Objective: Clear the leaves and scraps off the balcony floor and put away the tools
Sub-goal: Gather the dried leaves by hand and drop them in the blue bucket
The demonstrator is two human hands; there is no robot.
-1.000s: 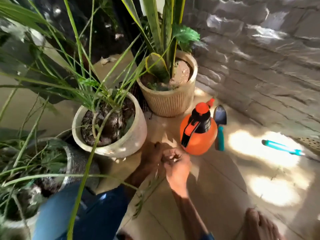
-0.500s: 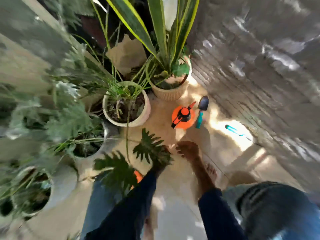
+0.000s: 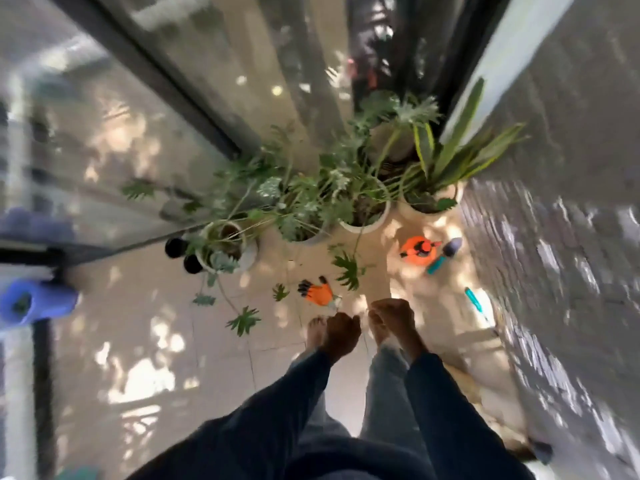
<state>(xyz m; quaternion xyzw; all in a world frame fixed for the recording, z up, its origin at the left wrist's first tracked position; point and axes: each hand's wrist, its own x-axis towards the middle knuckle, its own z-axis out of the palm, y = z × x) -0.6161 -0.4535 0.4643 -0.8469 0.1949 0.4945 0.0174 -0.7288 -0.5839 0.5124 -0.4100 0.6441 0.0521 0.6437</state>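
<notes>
I stand looking down at the balcony floor (image 3: 145,341). My left hand (image 3: 341,334) and my right hand (image 3: 394,318) hang close together in front of me, fingers curled; blur hides whether they hold anything. Green leaves (image 3: 244,320) lie scattered on the tiles to the left. An orange glove (image 3: 317,292) lies just beyond my hands. Farther right on the floor are an orange sprayer (image 3: 417,249), a trowel (image 3: 446,252) with a teal handle, and a teal tool (image 3: 474,301) near the wall.
Several potted plants (image 3: 363,216) crowd the far corner, with two small black pots (image 3: 175,247) to their left. A glass door (image 3: 104,150) runs along the left and a brick wall (image 3: 554,271) along the right. A purple roll (image 3: 38,303) sits at the left edge.
I have risen from a crouch by the pots to standing, so the view pulled back. My hands left the floor and came up together in front of me.
</notes>
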